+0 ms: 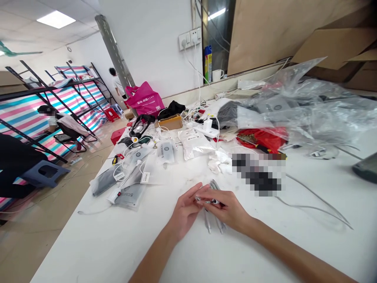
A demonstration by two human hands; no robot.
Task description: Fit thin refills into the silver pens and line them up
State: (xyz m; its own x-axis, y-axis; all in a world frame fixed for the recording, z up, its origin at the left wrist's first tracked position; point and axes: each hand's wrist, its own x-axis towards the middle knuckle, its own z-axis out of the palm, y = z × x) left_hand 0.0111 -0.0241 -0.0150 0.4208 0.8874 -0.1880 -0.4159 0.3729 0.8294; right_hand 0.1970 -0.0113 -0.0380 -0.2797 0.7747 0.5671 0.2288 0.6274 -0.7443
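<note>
Both my hands meet above the white table [235, 251], fingertips close together. My left hand [185, 212] is closed around a small light-coloured piece, largely hidden behind the fingers. My right hand [228, 208] pinches a slim pen-like piece with a dark end [216, 201], its far end against my left fingers. Beneath and between the hands lie several slim grey pen-like sticks [207, 225], side by side and partly covered by my right hand.
Grey packaged pouches [129, 196] and cables lie to the left, a white plastic parcel [196, 143] farther back. Clear plastic bags [318, 106] and a red bag [265, 137] are at the back right. A blurred dark patch [259, 175] sits right of my hands. Two people are far left.
</note>
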